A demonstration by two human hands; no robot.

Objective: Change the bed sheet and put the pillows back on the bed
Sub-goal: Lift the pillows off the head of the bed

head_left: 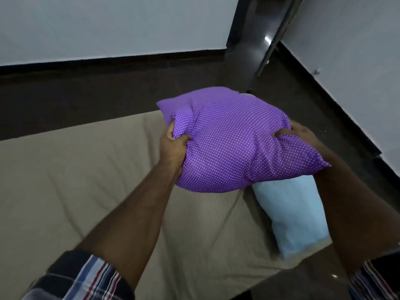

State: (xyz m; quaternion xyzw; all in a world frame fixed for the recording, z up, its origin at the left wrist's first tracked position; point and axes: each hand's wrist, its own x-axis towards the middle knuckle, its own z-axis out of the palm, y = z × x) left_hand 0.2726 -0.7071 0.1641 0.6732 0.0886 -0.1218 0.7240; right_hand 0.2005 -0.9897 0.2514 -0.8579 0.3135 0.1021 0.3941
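Holding one plump purple pillow with small white polka dots (pixel 227 148) above the bed, the person has both hands in view, each with a tight grip on the cotton-like cover. The left hand (pixel 174 146) bunches a fold of the dotted fabric at the pillow's left edge, fingers curled round it; the right hand (pixel 299 135) pinches gathered cloth near the right edge, so the cover puckers into creases at both places. The pillow is soft and rounded, bulging in the middle, and a flap of plain purple cloth shows at its far left corner. Two pillows can be counted in all: the second, a pale blue smooth-covered pillow (pixel 296 215), lies on the bed just below the purple one, along the mattress's right edge, partly hidden by the right forearm. The bed carries one beige sheet (pixel 86 182), matte and lightly wrinkled, with shallow folds running across it, covering the low flat mattress. Around the bed lies a dark glossy floor (pixel 75 100) that catches one bright point of light, and pale blue-grey walls (pixel 108 24) with a dark skirting band rise behind. Two rolled plaid shirt sleeves (pixel 84 278), striped in blue, white and red, show at the lower corners.
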